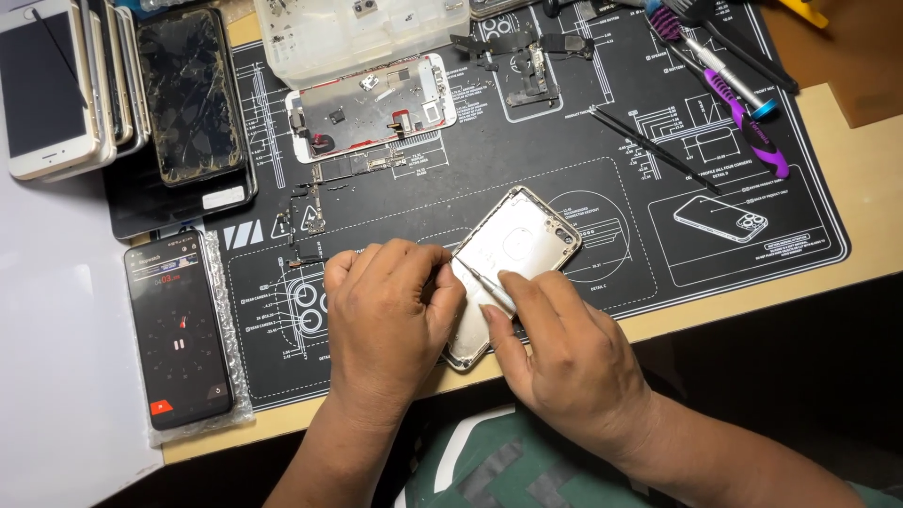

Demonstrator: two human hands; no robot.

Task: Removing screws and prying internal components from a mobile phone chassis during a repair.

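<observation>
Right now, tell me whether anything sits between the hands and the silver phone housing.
Nothing visible does. The left hand already rests on the near edge of the silver phone housing, and the right hand holds a thin metal tool laid on it. The black tweezers lie apart on the black work mat.

One view only: head cam, worn by the person, looking steeply down and forward over the tabletop [875, 188]. Close range, approx arm's length. Black work mat [602, 188] fills most of frame; forearms enter from bottom edge. No 2nd view to overlap.
</observation>
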